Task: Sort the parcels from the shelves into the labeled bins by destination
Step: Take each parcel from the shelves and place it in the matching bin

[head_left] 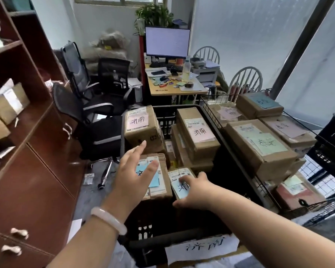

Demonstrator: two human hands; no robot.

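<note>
Small parcel (pixel 179 192) lies in black crate (pixel 153 225), near its front wall. Right hand (pixel 195 190) grip: fingers on top, thumb at near edge, pinching it. Left hand (pixel 132 178) spread above neighbouring parcel (pixel 162 171). Cardboard looks stiff, likely light; hold by opposite edges.

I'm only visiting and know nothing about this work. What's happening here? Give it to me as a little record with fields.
Left: left hand open, fingers spread above the blue-note parcel
Right: right hand grips the small parcel
Bin: black crate, paper label on its front, parcels inside
Neighbour: wire basket to its right, stacked with parcels
Likely step: setting the small parcel into the crate
</note>
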